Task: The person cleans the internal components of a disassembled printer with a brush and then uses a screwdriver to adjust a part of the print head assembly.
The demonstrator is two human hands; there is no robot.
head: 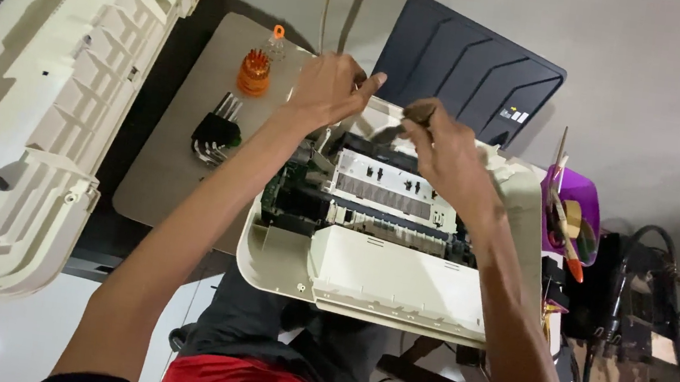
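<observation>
- Pale grey floor fills the background, with a low tan board (179, 163) lying on it and the person's dark-trousered legs under the work.
- Far left, a large cream plastic housing (37, 119) lies with its ribbed inner side showing, well apart from both hands.
- On the tan board stand an orange screwdriver bit holder (254, 71) and, nearer the viewer, a black set of hex keys (216, 131).
- Left hand (328, 88) rests on the far left corner of the opened printer (368, 246), fingers curled loosely over the edge; whether it pinches anything I cannot tell.
- The opened printer sits in the middle, partly on the board's right side, its cream shell off and the white and black inner frame and a green circuit board bared.
- Right hand (448, 157) is closed around a dark tool (419, 113) at the printer's far edge, just beside the left hand.
- Behind them lies a dark blue ribbed tray (468, 64).
- Right of the printer, a purple tub (577, 198) holds small tools; black cables (643, 323) tangle beyond it.
</observation>
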